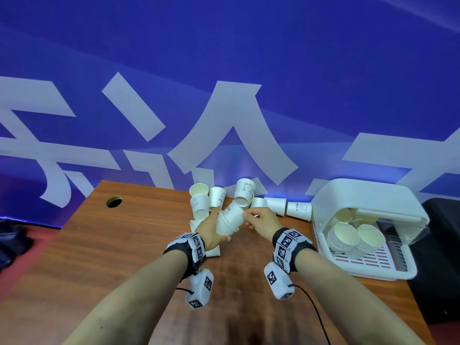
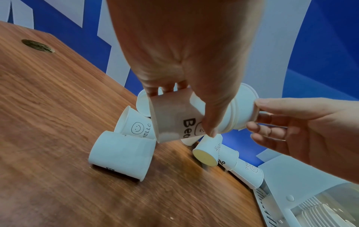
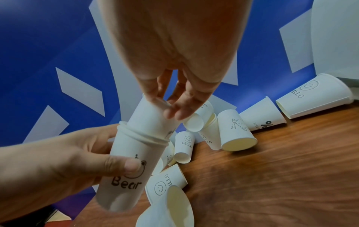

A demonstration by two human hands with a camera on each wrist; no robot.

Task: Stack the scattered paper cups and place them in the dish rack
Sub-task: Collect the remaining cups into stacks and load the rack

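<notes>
Step in hand, as I read it: building the stack. My left hand [image 1: 212, 229] is wrapped around the "Bear" cup [image 3: 124, 176] at the base of a short nested stack [image 1: 229, 219], thumb pressed on the printed wall, fingers curled behind. My right hand [image 1: 258, 219] pinches the far end of the inner cup [image 3: 149, 119] with thumb and fingertips, remaining fingers loosely spread. The stack is held between the two hands, tilted, clear of the tabletop [image 1: 129, 245]. In the right wrist view the inner cup's wall shows well past the rolled rims, so it does not look fully seated. Judgement: the next move calls for a straight push along the stack's axis, with the left hand bracing against it; an off-axis push could crease the paper. Loose cups [image 1: 298, 207] lie on their sides just beyond the hands and under the left wrist. The dish rack [image 1: 368, 235] sits to the right of my right hand, already holding stacked cups [image 1: 344, 235]. Both forearms reach forward, wrists converging.
</notes>
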